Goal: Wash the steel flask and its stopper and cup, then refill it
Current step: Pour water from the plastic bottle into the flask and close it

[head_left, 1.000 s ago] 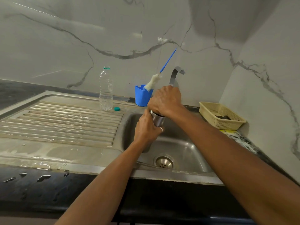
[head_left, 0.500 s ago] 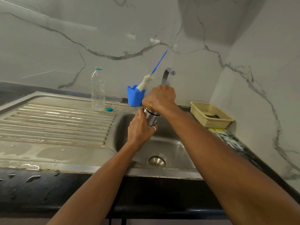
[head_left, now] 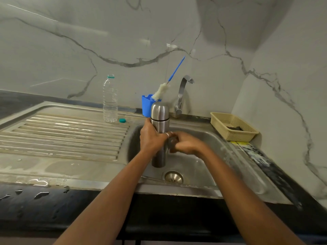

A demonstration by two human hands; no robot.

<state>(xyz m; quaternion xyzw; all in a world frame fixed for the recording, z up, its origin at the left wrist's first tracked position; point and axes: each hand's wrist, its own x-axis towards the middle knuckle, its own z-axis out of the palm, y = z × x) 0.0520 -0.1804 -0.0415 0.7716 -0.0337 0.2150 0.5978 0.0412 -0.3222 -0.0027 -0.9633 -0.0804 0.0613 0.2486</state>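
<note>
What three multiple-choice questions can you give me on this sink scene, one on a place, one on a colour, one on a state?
1. Where does the plastic bottle stand?
A) in the basin
B) on the draining board
C) in the basket

2. What colour is the holder with the brush in it?
A) red
B) blue
C) green

3. How is the steel flask?
A) lying in the basin
B) standing on the counter
C) held upright by the left hand

Answers:
1 B, it stands on the ribbed board.
2 B, it is plainly blue, like the brush handle.
3 C, the left hand grips its body, cup end up.
</note>
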